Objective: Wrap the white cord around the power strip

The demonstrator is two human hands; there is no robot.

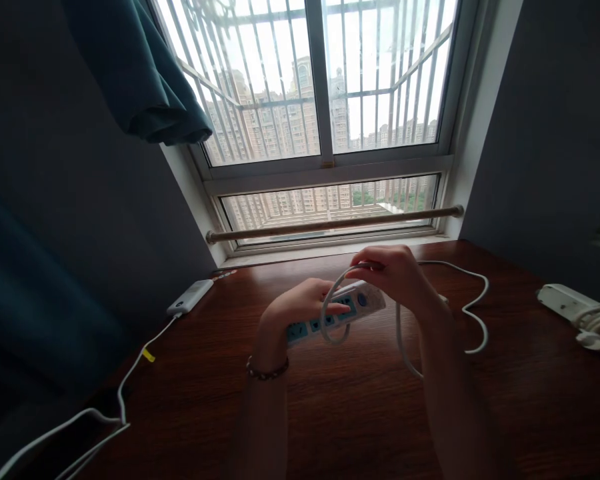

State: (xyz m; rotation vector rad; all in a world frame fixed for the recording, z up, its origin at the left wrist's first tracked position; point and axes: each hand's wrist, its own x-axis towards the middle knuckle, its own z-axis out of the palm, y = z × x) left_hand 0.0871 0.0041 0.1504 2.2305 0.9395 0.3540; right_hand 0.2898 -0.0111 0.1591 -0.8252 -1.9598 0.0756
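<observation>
Above the dark wooden table, my left hand [303, 303] grips a white power strip [375, 300] with blue socket faces and a round switch near its right end. The strip slants upward to the right. My right hand [395, 270] pinches its white cord [336, 285] between thumb and fingers, just over the strip's right part. The cord makes a loop around the strip, passing close to my left fingers. More cord [480, 287] hangs below my right hand and trails in curves on the table to the right. My right palm hides part of the cord.
A second white power strip [563, 300], its cord coiled, lies at the right. On the left sits a white box-shaped device [190, 297] with a cable bearing a yellow tag [149, 355]. A barred window [325, 160] with a horizontal rail rises behind the table [340, 413]. A blue curtain [150, 87] hangs left.
</observation>
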